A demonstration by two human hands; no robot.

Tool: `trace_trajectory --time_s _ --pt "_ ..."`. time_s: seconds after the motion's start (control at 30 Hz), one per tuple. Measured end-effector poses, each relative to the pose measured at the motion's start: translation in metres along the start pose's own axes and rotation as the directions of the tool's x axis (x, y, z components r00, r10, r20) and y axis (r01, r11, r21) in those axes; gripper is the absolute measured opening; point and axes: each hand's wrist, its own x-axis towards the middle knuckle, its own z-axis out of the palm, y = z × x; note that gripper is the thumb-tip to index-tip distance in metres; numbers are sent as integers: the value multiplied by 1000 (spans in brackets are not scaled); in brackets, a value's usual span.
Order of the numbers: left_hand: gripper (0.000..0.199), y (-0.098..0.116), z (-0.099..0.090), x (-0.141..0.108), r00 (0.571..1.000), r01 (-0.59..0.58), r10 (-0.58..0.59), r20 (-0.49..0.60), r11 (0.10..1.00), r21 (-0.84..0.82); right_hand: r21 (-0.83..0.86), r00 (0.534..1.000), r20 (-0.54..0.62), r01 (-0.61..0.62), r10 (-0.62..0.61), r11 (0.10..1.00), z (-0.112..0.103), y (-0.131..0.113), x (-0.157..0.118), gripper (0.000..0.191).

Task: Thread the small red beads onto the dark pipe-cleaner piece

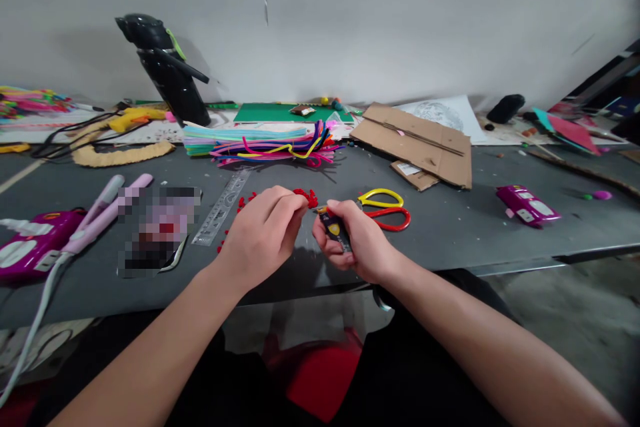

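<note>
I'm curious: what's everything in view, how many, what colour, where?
Lighter: 1, black, in right hand
Fuzzy pieces: several, red, around left hand
Scissors: 1, yellow-and-red handles, beside right hand
Ruler: 1, clear, left of left hand
Phone: 1, colour unclear, left of ruler
Hair straightener: 1, pink, far left
Power strips: 2, purple, far left and right
Pipe cleaners: many, multicoloured, beyond hands
Cardboard: stacked pieces, brown, back right
Printed sheet: 1, white, behind cardboard
Flask: 1, black, back left
Curved strip: 1, beige, back left
Mat: 1, green, back centre
Small scraps: uncounted, mixed colours, along back
Table: 1, grey, under these
Wall: 1, grey, behind table
Seat: 1, red, below table
Hands: 2, bare, centre
</note>
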Motion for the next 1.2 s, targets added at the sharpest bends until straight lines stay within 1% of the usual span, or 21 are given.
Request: trace_trajectory --time_s 0.13,0.33,0.83,1.0,1.1,1.2 --pt "15 0 0 0 1000 1 -1 1 1000 15 49 1000 -2 -27 27 998 0 1 1 50" --pt "14 0 1 0 1000 0 0 2 999 34 77 999 -4 -41 41 996 0 3 1 47" --pt "14 2 0 1 1000 5 -5 -5 999 36 105 998 -45 -35 40 994 3 3 1 44" --pt "14 2 1 -2 1000 4 -2 -13 995 101 129 997 -62 -36 44 991 4 4 1 42" --pt "16 2 3 -5 1000 15 -11 -27 985 172 195 996 -63 -48 61 980 6 3 -1 41" --pt "17 3 3 -7 998 45 -36 -49 979 201 276 998 -31 -48 58 960 9 4 -2 41"
